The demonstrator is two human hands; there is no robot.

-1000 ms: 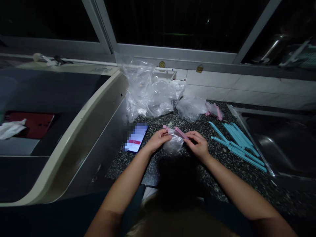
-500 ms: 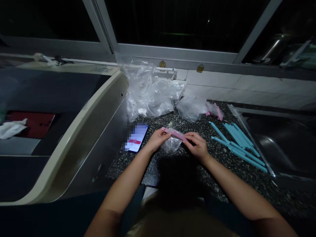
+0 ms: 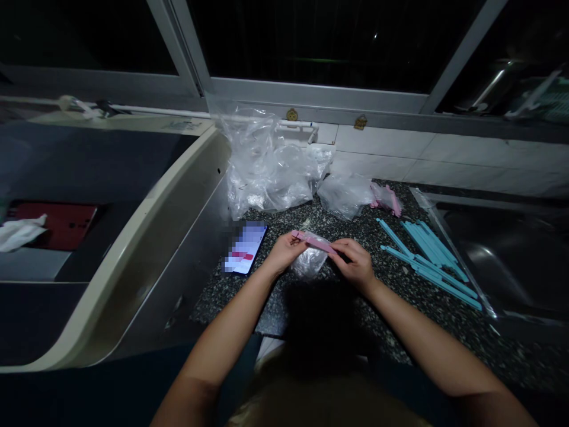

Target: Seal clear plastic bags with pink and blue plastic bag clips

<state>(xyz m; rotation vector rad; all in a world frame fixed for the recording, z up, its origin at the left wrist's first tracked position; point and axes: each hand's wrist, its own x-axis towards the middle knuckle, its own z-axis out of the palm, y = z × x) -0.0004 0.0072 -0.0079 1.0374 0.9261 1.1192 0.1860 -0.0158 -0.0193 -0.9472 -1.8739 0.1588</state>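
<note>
Speckled dark countertop (image 3: 280, 220) runs below a window at night, with pale tiles (image 3: 377, 145) between them. Over its near middle, between the two hands, is a slim pink clip (image 3: 319, 242), a small clear bag (image 3: 310, 264) hanging on its near side. Left hand (image 3: 283, 250) pinches the left end between thumb and fingers; right hand (image 3: 354, 261) grips the right end with its fingertips. Holding both ends probably keeps the strip steady and lets pressure reach its whole length; whether it is fully fastened I cannot tell. Its long axis runs left to right, slightly slanted, the left end farther away and the right end nearer.

Just left of the left hand lies a lit phone (image 3: 249, 244), perhaps put there to be glanced at. To the right, blue clips (image 3: 438, 252) lie loosely grouped beside the sink (image 3: 511, 255), seemingly within easy reach. Farther back, pink strips (image 3: 392, 200) rest at the right end of a crumpled bag (image 3: 344, 196); larger clear plastic (image 3: 275, 172) is heaped against the wall.
</note>
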